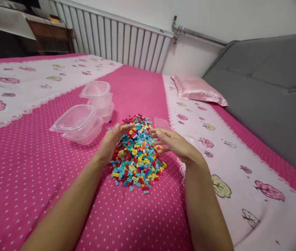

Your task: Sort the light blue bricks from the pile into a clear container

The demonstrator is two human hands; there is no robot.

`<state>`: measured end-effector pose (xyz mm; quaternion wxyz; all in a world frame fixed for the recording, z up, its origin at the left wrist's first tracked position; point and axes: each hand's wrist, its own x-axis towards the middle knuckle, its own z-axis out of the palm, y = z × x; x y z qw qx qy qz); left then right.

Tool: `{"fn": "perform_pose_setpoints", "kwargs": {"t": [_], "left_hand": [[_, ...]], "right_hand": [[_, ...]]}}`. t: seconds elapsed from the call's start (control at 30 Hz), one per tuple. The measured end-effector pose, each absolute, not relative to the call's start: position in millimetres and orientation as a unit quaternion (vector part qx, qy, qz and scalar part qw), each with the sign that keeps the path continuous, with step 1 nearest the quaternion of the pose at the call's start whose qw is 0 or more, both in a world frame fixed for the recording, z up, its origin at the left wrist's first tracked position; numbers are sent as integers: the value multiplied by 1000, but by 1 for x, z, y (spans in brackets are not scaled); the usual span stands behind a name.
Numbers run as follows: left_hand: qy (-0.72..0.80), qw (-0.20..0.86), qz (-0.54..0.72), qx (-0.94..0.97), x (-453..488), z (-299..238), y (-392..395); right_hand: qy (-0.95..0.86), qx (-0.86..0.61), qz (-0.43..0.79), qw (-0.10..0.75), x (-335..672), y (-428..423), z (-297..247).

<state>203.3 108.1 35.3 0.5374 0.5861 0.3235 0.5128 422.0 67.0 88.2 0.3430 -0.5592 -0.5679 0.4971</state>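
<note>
A heap of small coloured plastic building bricks (137, 153) lies on the pink dotted bedspread (134, 216), in red, yellow, blue, teal and white. Over its left side is my left hand (114, 139), fingers stretched out toward the heap's middle, with nothing in it. My right hand (172, 142) hovers at the right side of the heap, its fingers spread and empty. Whether either hand touches the bricks, I cannot tell. Just beyond the right fingers lies a clear plastic piece (161, 123), partly see-through against the cloth.
Clear lidded plastic containers stand left of the heap, a nearer stack (78, 123) and a farther one (98, 97). A pink satin pillow (197, 90) lies by the grey headboard (268, 66). Behind the bed are a white radiator (122, 38) and a pipe (202, 35).
</note>
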Motion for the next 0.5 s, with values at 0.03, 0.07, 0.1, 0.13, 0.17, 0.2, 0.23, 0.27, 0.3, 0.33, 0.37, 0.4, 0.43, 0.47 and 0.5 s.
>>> {"fn": "perform_pose_setpoints", "kwargs": {"t": [0.03,0.07,0.1,0.13,0.17,0.2,0.23,0.27,0.3,0.33,0.37,0.4,0.43,0.47,0.5], "left_hand": [[345,517,501,603,203,35,109],[366,491,485,624,203,34,109],[386,462,467,648,204,34,109],[401,432,449,672,204,34,110],[410,402,432,696,205,34,110],[411,375,418,719,205,34,110],[407,350,406,740,206,34,110],[401,329,396,758,206,34,110],[397,312,385,773,206,33,110],[394,297,374,785,206,33,110],[393,286,362,795,206,33,110],[393,278,352,803,206,33,109],[392,272,345,809,207,33,108],[391,268,341,812,207,33,108],[389,265,342,813,207,33,108]], "right_hand": [[-578,-583,460,338,425,69,86],[-588,-607,418,333,428,72,82],[-597,-631,374,324,432,75,78],[-605,-653,331,312,435,78,74],[-612,-672,293,297,438,82,70],[-617,-686,264,282,440,85,66],[-620,-696,243,269,442,87,62],[-624,-700,234,258,442,90,60],[-626,-700,234,249,442,92,57],[-628,-699,241,244,440,94,55],[-629,-696,249,240,438,95,52],[-631,-693,255,237,436,97,50],[-636,-689,256,235,433,98,47],[-644,-682,255,234,431,99,45],[-653,-674,255,233,429,100,42]]}}
